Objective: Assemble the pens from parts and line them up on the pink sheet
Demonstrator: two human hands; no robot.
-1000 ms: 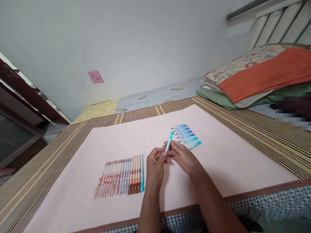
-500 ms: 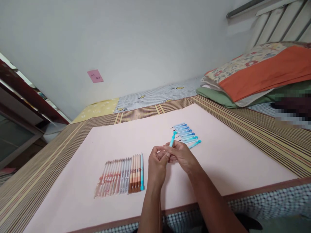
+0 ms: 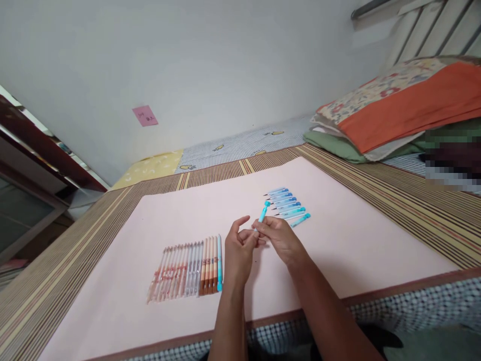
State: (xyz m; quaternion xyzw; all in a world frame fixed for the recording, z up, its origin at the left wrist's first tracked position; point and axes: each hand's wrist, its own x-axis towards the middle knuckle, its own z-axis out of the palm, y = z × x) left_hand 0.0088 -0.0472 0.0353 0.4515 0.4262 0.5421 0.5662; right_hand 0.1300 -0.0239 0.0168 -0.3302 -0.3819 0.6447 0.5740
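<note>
A turquoise pen [image 3: 263, 212] tilts up between my hands, its knobbed end pointing away from me. My right hand [image 3: 276, 234] pinches its barrel. The thumb of my left hand [image 3: 241, 244] meets its lower end, whose tip is hidden, while the left index finger is raised off it. To the left, a row of pens [image 3: 180, 271], clear, pink and brown, lies side by side on the pink sheet [image 3: 124, 271], with a turquoise pen [image 3: 220, 263] at its right end. Beyond my right hand lies a group of blue and turquoise pens [image 3: 287, 203].
The sheet rests on a striped mat [image 3: 376, 200]. Folded bedding [image 3: 409, 110] is piled at the back right. A pink note [image 3: 145, 116] is stuck on the wall behind. Checkered cloth hangs at the near edge.
My left index finger has lifted away from the held pen. The pen has shifted slightly left and leans more. The view has shifted slightly.
</note>
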